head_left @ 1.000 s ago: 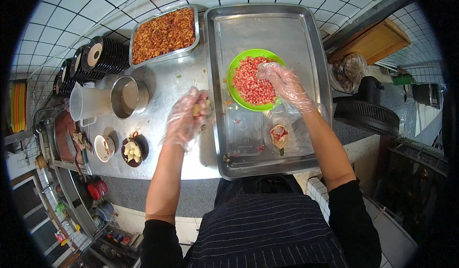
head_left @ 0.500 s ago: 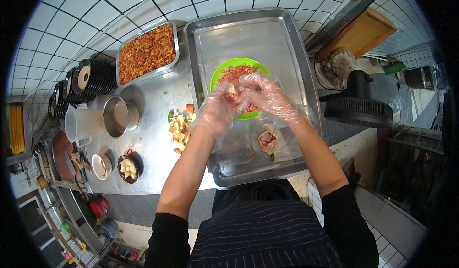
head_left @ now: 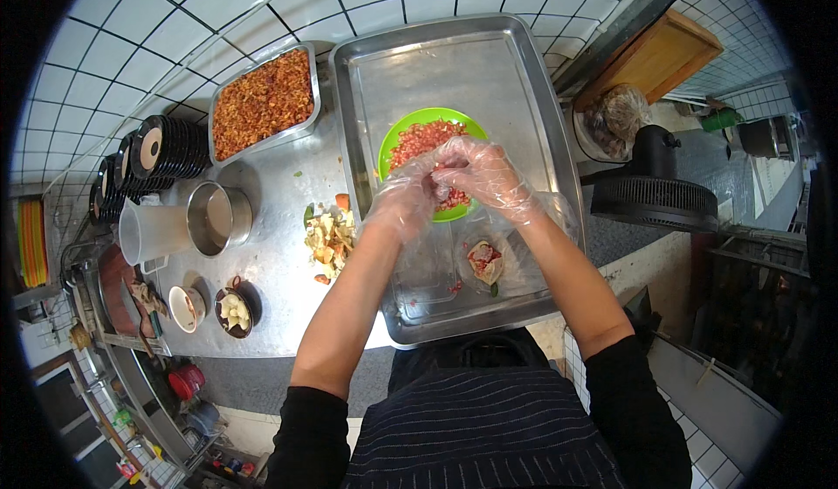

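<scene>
Both my hands, in clear plastic gloves, meet over the near part of a bright green plate (head_left: 391,133) heaped with red pomegranate seeds (head_left: 428,136). My left hand (head_left: 407,194) is closed round a small piece of pomegranate, mostly hidden by the fingers. Bent over from the right, my right hand (head_left: 487,176) pinches at the same piece with its fingertips. The plate sits in a large metal tray (head_left: 436,65). Nearer me in the tray, another pomegranate chunk (head_left: 484,262) with pale rind and red seeds lies beside a clear plastic bag (head_left: 517,271). A few loose seeds lie around there.
Left of the tray are peel scraps (head_left: 328,243), a metal pan of brown crumbly food (head_left: 264,103), a steel pot (head_left: 218,218), a plastic jug (head_left: 153,230), a white cup (head_left: 186,308), a bowl of garlic (head_left: 234,310) and stacked black plates (head_left: 161,147). Right stands a black fan (head_left: 655,196).
My hands have drawn closer together, with the fingers now covering most of the pomegranate piece that showed between them before. The view has shifted slightly.
</scene>
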{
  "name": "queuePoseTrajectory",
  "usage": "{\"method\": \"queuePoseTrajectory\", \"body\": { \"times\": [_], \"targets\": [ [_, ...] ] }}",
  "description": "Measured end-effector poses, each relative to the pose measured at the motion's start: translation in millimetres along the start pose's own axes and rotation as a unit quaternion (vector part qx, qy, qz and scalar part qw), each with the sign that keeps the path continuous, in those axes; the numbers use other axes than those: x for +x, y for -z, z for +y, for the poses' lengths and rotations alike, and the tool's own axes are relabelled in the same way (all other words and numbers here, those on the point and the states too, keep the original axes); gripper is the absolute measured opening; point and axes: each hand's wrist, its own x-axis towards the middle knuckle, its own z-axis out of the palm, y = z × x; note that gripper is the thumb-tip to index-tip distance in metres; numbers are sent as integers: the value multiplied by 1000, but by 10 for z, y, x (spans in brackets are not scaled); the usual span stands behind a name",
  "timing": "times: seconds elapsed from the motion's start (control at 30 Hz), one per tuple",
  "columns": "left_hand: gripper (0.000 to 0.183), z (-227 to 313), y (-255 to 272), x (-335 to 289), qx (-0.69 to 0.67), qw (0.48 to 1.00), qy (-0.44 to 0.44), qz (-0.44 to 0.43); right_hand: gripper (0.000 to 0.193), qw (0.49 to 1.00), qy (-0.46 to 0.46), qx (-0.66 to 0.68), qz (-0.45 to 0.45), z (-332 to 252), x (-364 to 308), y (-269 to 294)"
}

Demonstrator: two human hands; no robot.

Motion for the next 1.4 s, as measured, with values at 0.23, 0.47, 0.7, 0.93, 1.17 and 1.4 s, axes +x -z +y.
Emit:
{"method": "queuePoseTrajectory", "body": {
  "times": [0.23, 0.47, 0.7, 0.93, 1.17, 1.4],
  "targets": [
    [19, -1, 38, 34, 28, 999, -8, 36, 16, 997, -37, 58, -27, 114, 57, 16],
    [19, 109, -145, -45, 13, 997, -5, 74, 17, 984, -89, 144, -56, 188, 83, 73],
    [21, 128, 16, 38, -29, 995, -29, 91, 20, 976, -54, 209, -6, 412, 152, -22],
    [25, 92, 98, 79, 20, 994, -72, 78, 20, 999, 24, -9, 27, 310, 188, -17],
    [22, 111, 6, 41, 31, 990, -60, 123, 23, 999, 5, -5, 33, -46, 75, 9],
    [18, 124, -22, 36, 88, 985, -22, 150, 25, 998, -54, 42, 11, 189, 94, 22]
  ]
}}
